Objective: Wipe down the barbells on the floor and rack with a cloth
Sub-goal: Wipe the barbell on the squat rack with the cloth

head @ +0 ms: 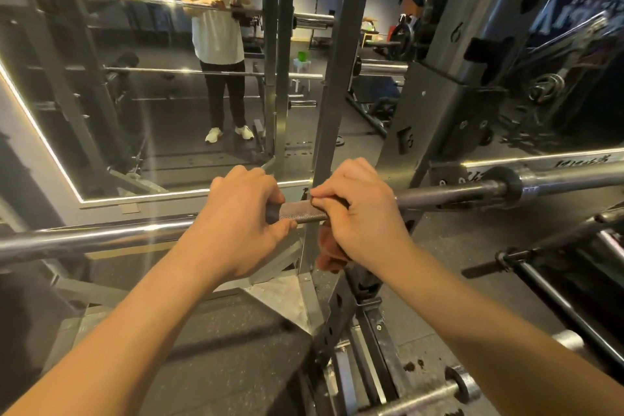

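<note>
Across the rack in front of us the barbell lies level, running from the left edge of the view to the right; its left stretch is smooth, bright steel with a streak of glare, while the short section between our hands is dull grey knurling with a fine crosshatch. To the right the shaft turns darker and matte, then meets a thick collar and the wider polished sleeve, which extends out of view.

Our left hand is clenched over the top of the bar, fingers wrapped down the far side and thumb tucked beneath, grasping the bare steel; our right hand sits just beside it, likewise curled over the bar, and it grips a reddish-brown cloth against the shaft; a fold of the cloth hangs below the palm, and how much of it wraps the bar we cannot tell.

A grey rack upright rises just behind the bar between the two hands; beyond it a lit-edged mirror reflects a person in a pale shirt and dark trousers standing at a bar. Down at the lower right, a second barbell lies on the dark speckled floor, its steel dull.
</note>
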Demonstrator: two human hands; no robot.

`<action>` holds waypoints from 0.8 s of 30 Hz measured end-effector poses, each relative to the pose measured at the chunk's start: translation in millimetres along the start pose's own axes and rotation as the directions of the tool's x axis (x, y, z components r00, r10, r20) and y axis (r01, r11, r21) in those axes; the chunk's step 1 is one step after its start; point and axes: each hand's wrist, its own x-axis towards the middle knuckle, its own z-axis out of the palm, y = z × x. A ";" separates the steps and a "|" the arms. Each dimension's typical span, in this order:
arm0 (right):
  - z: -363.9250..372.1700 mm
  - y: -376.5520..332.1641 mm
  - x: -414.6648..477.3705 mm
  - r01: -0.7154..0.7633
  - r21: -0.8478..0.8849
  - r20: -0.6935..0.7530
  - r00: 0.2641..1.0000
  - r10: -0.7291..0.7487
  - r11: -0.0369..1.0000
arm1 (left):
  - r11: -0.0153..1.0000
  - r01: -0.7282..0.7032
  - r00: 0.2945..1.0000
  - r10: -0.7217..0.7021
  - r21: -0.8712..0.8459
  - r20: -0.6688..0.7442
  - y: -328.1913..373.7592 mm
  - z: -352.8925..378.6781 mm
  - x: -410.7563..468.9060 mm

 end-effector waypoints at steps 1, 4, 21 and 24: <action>-6.5 4.5 -1.8 -0.015 -0.008 0.031 0.999 0.015 1.000 | 1.000 0.001 1.000 -0.001 -0.005 0.008 -0.3 -0.5 0.1; -23.3 16.7 -13.7 -0.074 -0.014 0.054 0.996 0.075 0.997 | 1.000 -0.001 1.000 0.001 -0.013 0.006 -2.1 -0.2 -0.4; 0.0 -2.2 -3.8 -0.009 -0.001 0.037 0.999 0.009 1.000 | 1.000 0.002 1.000 -0.002 -0.013 0.030 1.1 -1.8 0.2; -8.2 7.0 -7.2 -0.011 -0.006 0.074 0.997 0.011 1.000 | 1.000 0.002 1.000 -0.001 -0.017 0.031 0.6 -2.9 -0.6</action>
